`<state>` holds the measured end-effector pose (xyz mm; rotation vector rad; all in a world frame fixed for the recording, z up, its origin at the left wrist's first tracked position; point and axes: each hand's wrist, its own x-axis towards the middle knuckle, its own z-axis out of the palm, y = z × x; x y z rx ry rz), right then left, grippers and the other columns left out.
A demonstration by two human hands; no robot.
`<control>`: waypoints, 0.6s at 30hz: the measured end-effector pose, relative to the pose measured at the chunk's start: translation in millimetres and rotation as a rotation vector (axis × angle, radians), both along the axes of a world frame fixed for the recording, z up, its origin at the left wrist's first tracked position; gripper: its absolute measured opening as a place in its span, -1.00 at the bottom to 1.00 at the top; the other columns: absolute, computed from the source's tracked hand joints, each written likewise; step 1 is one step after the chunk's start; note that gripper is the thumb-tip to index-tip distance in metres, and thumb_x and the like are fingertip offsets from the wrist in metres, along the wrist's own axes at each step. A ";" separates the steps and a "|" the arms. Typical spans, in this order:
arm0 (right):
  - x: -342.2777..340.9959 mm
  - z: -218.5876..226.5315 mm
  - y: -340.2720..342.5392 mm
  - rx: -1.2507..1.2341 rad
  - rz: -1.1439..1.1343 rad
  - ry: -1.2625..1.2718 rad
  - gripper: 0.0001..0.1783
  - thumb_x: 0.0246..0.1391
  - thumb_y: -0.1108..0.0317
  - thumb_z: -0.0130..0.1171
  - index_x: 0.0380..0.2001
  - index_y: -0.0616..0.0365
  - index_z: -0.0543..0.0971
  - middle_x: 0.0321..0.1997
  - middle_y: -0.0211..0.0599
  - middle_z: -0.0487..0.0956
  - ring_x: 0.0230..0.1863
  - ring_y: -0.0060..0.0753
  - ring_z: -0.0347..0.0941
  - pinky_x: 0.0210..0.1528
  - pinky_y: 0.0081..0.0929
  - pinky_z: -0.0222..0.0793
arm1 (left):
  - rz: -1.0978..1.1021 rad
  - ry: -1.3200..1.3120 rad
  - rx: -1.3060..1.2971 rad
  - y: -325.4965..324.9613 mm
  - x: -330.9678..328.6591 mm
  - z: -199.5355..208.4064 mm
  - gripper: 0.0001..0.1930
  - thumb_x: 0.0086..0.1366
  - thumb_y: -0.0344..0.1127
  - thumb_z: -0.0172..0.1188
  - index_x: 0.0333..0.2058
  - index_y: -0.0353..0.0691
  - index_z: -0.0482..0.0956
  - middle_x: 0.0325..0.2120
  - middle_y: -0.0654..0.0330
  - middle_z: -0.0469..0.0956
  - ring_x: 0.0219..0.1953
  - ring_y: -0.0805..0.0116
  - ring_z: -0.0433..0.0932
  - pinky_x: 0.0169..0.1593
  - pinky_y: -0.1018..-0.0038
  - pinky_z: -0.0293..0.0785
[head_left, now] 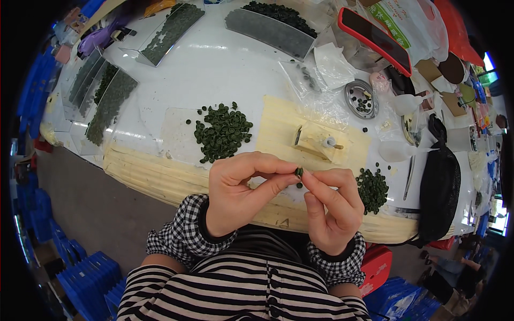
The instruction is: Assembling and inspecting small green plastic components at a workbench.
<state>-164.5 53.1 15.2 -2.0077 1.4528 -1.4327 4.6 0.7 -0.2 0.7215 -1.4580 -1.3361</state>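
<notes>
Between my two hands, in front of my chest, is a small dark green round part [299, 172]. My left hand [235, 187] pinches it between thumb and index finger. The fingertips of my right hand [337, 208] press on its right side, with the thumb lower and apart from it. Just left of and beyond my left hand lies a large pile of similar dark green parts [222, 132]. A smaller pile [372, 190] is by my right hand. Beyond the hands, a small block fixture with a peg [321, 142] stands on yellowish tape.
Clear trays of dark green parts stand at the far left [110, 101] and back [270, 29]. A red-cased phone [375, 40] leans at the back right near plastic bags. A round metal dish [361, 99], tweezers [409, 176] and a black mesh pouch [440, 184] lie on the right.
</notes>
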 end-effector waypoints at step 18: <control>-2.0 0.4 -0.3 -0.007 0.035 -0.024 -0.64 -0.11 0.60 0.30 -0.15 0.20 0.67 -0.28 -0.25 0.60 -0.31 -0.29 0.48 -0.27 -0.47 0.38 | -0.106 0.125 0.177 0.8 1.2 -3.8 -0.80 0.18 -0.59 0.29 -0.19 -0.38 0.62 -0.28 0.10 0.64 -0.24 0.42 0.64 -0.13 0.57 0.56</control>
